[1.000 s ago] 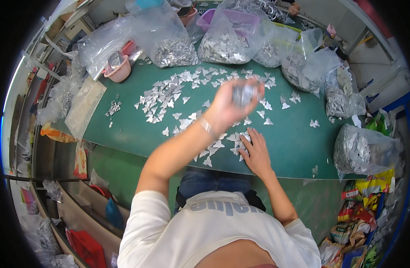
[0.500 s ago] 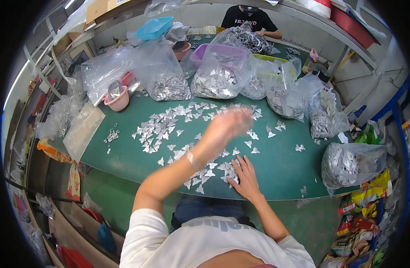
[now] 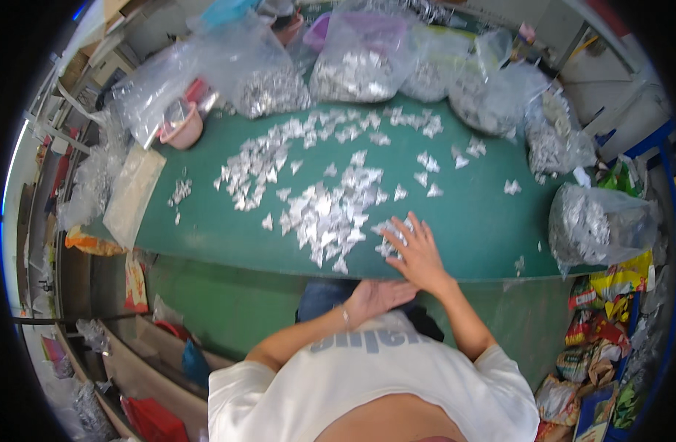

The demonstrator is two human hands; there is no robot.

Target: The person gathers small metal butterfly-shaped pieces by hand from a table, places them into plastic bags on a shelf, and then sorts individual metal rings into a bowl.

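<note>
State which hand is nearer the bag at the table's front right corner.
Right hand: on metal pieces, left of the bag. Left hand: farther left, by the table.

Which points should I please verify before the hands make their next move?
1. Left hand empty: ok, palm up and open near the edge of the green table.
2. Right hand at the small group of silver pieces: ok, open over it.
3. Number of pieces underneath: cannot tell, partly covered.
4. Central heap in single layer: not ok, pieces overlap.
5. Pink bowl apart from both hands: ok.
</note>
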